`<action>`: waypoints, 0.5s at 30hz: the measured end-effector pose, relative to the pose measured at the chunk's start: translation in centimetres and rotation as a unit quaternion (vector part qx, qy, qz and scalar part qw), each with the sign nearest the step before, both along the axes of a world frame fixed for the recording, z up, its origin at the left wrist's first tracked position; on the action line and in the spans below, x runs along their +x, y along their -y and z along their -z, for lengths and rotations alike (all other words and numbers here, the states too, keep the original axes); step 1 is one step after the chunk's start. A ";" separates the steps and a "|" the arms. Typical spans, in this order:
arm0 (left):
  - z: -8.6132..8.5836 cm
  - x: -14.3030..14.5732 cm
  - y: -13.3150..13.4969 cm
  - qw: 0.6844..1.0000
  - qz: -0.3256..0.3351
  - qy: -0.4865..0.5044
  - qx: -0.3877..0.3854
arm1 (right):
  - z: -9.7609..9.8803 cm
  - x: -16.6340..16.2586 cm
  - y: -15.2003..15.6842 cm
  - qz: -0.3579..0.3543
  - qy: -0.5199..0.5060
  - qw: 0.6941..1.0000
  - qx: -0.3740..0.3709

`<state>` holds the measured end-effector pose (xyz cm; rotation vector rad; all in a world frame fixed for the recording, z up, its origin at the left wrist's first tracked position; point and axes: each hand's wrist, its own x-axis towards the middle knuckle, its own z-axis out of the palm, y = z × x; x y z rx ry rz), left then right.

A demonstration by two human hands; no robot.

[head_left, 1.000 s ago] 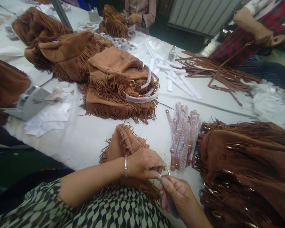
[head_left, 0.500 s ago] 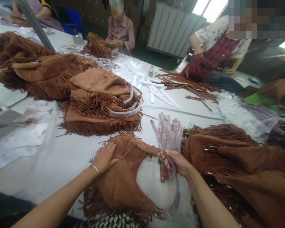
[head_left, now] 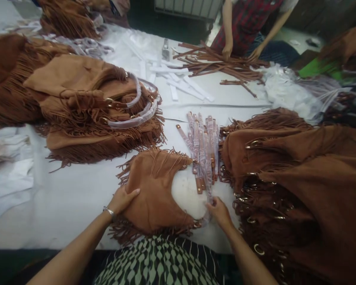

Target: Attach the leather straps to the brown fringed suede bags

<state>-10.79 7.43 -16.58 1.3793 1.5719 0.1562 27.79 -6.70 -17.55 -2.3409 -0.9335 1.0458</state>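
Head view | bag (head_left: 154, 190) lies on table (head_left: 77, 198) | left hand (head_left: 121, 200) spread flat on it | right hand (head_left: 219, 211) pinches handle (head_left: 205, 219) | bag looks soft, floppy, light; best held by handle

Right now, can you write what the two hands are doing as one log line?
left hand: flat on fringed bag | right hand: fingers pinching wrapped handle | beside: strap pile

I count one single fringed bag (head_left: 154, 190), one bundle of wrapped straps (head_left: 203, 150), and four hands: left hand (head_left: 123, 200), right hand (head_left: 221, 211), two co-worker's hands (head_left: 227, 51). The piled bags (head_left: 86, 107) cannot be counted.
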 end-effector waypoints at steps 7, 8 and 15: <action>-8.2 1.8 -0.5 0.964 0.130 0.163 0.168 | -0.8 -2.0 1.5 -0.056 0.030 0.995 0.073; -10.0 1.7 -0.6 0.955 0.140 0.163 0.206 | -1.3 -1.6 0.9 -0.069 0.017 0.992 0.101; -22.5 -2.4 -4.8 0.904 -0.126 0.155 0.377 | -13.0 -3.0 -10.3 -0.041 -0.073 0.972 0.218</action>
